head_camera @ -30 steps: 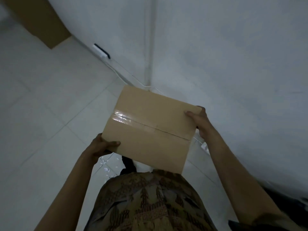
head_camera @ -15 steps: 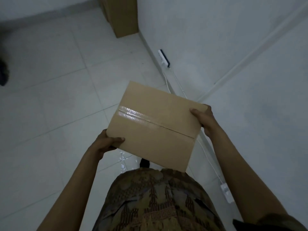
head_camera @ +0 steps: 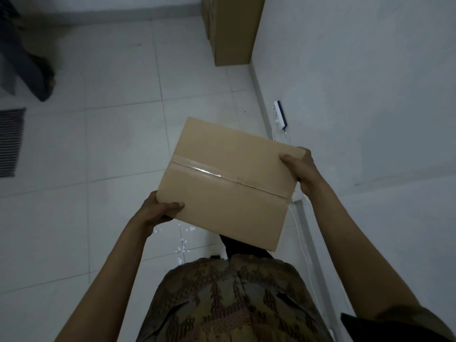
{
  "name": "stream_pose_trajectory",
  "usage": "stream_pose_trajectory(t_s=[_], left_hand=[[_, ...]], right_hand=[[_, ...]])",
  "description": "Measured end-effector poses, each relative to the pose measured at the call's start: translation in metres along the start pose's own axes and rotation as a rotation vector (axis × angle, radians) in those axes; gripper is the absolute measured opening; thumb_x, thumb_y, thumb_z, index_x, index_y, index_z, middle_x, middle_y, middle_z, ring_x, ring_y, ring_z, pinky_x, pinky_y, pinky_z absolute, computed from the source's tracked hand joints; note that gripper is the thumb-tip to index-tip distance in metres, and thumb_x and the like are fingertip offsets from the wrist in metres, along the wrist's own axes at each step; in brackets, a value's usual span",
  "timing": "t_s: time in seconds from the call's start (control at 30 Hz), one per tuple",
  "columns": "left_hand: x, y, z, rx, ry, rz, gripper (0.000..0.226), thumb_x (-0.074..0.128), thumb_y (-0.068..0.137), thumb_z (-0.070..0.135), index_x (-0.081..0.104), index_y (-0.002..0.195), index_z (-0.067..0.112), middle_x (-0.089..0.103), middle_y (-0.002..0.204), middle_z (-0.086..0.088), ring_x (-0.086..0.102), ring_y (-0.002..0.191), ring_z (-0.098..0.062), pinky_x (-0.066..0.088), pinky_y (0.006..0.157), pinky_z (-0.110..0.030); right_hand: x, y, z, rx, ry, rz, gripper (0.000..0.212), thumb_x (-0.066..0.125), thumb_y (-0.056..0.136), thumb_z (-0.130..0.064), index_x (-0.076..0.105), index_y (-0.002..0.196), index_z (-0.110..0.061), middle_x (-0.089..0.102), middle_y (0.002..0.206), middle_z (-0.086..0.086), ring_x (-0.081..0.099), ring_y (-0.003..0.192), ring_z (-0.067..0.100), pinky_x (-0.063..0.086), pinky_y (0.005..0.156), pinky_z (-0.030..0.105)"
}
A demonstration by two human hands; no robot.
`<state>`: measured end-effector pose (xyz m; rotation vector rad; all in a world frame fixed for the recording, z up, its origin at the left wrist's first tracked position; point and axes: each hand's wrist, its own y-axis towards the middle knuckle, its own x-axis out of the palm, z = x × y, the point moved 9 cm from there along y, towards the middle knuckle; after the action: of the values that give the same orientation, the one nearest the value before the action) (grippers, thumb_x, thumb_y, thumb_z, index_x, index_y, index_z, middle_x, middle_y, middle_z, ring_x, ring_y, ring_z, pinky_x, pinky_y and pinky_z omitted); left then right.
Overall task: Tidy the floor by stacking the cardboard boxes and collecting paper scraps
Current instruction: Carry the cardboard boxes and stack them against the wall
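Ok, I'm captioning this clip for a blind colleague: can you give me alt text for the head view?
A person carries a taped cardboard box, left hand and right hand gripping opposite corners. White paper scraps dot the tiled floor below; another cardboard box stands against the wall ahead.

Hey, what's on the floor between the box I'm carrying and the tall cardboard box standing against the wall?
In the head view, only bare tiles lie between the carried box and the tall box.
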<state>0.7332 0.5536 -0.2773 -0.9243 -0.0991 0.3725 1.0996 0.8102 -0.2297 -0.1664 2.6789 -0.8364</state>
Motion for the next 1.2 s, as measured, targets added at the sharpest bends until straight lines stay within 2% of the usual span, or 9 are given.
stream_pose_trajectory(t_s=[0.07, 0.2, 0.3, 0.47, 0.6, 0.8, 0.97, 1.07, 1.2], left_hand=[[-0.004, 0.012, 0.015, -0.016, 0.002, 0.027, 0.076, 0.088, 0.069, 0.017, 0.048, 0.133, 0.015, 0.061, 0.121, -0.008, 0.061, 0.106, -0.029, 0.059, 0.079, -0.041], [-0.008, 0.034, 0.060, -0.011, 0.019, 0.051, 0.073, 0.088, 0.068, 0.019, 0.051, 0.131, 0.016, 0.063, 0.120, -0.008, 0.062, 0.106, -0.028, 0.059, 0.079, -0.041], [-0.013, 0.054, 0.094, 0.008, 0.004, 0.077, 0.076, 0.090, 0.065, 0.021, 0.052, 0.131, 0.016, 0.064, 0.120, -0.007, 0.063, 0.105, -0.027, 0.059, 0.078, -0.040], [-0.025, 0.088, 0.141, 0.018, -0.010, 0.093, 0.077, 0.090, 0.066, 0.023, 0.052, 0.132, 0.016, 0.064, 0.120, -0.007, 0.063, 0.105, -0.027, 0.060, 0.077, -0.039], [-0.040, 0.116, 0.187, 0.033, -0.046, 0.095, 0.065, 0.085, 0.073, 0.018, 0.052, 0.129, 0.015, 0.064, 0.117, -0.007, 0.063, 0.104, -0.025, 0.058, 0.076, -0.037], [-0.076, 0.173, 0.258, 0.053, -0.062, 0.077, 0.058, 0.083, 0.076, 0.016, 0.051, 0.125, 0.018, 0.062, 0.114, -0.004, 0.060, 0.101, -0.023, 0.057, 0.073, -0.036], [-0.130, 0.214, 0.320, 0.060, -0.063, 0.070, 0.064, 0.083, 0.075, 0.016, 0.046, 0.127, 0.019, 0.059, 0.114, -0.003, 0.059, 0.101, -0.022, 0.056, 0.072, -0.034], [-0.159, 0.243, 0.359, 0.082, -0.047, 0.047, 0.064, 0.082, 0.076, 0.015, 0.045, 0.128, 0.019, 0.058, 0.115, -0.003, 0.059, 0.102, -0.023, 0.056, 0.076, -0.037], [-0.187, 0.278, 0.399, 0.065, -0.061, 0.043, 0.065, 0.082, 0.075, 0.011, 0.045, 0.129, 0.017, 0.059, 0.114, -0.004, 0.060, 0.100, -0.021, 0.056, 0.076, -0.036]], right_hand=[[0.008, 0.022, -0.013, 0.013, 0.007, -0.021, 0.076, 0.080, 0.074, -0.041, 0.044, 0.137, -0.018, 0.056, 0.129, 0.005, 0.060, 0.110, 0.020, 0.056, 0.081, 0.035], [0.021, 0.063, -0.053, 0.035, 0.022, -0.046, 0.077, 0.082, 0.070, -0.043, 0.048, 0.135, -0.020, 0.060, 0.127, 0.004, 0.062, 0.110, 0.021, 0.057, 0.088, 0.041], [0.033, 0.093, -0.086, 0.021, 0.037, -0.063, 0.066, 0.079, 0.080, -0.032, 0.046, 0.135, -0.016, 0.059, 0.125, 0.004, 0.061, 0.110, 0.022, 0.056, 0.082, 0.035], [0.054, 0.133, -0.137, 0.012, 0.030, -0.080, 0.062, 0.076, 0.084, -0.030, 0.044, 0.135, -0.017, 0.058, 0.124, 0.002, 0.061, 0.104, 0.017, 0.053, 0.072, 0.030], [0.080, 0.168, -0.179, 0.005, 0.010, -0.074, 0.055, 0.076, 0.085, -0.028, 0.045, 0.130, -0.020, 0.058, 0.122, 0.000, 0.060, 0.105, 0.016, 0.053, 0.077, 0.032], [0.129, 0.214, -0.242, -0.029, 0.008, -0.018, 0.040, 0.071, 0.090, -0.018, 0.046, 0.121, -0.019, 0.057, 0.100, -0.006, 0.057, 0.086, 0.006, 0.051, 0.078, 0.030], [0.181, 0.246, -0.301, -0.022, 0.006, 0.018, 0.063, 0.077, 0.083, -0.028, 0.045, 0.135, -0.015, 0.057, 0.125, 0.006, 0.060, 0.107, 0.022, 0.055, 0.090, 0.040], [0.208, 0.264, -0.331, -0.031, 0.018, 0.064, 0.065, 0.076, 0.083, -0.028, 0.042, 0.137, -0.017, 0.055, 0.127, 0.005, 0.058, 0.111, 0.023, 0.053, 0.094, 0.042], [0.238, 0.286, -0.358, -0.020, 0.029, 0.110, 0.066, 0.076, 0.083, -0.029, 0.041, 0.138, -0.018, 0.053, 0.127, 0.004, 0.057, 0.111, 0.023, 0.053, 0.090, 0.039]])
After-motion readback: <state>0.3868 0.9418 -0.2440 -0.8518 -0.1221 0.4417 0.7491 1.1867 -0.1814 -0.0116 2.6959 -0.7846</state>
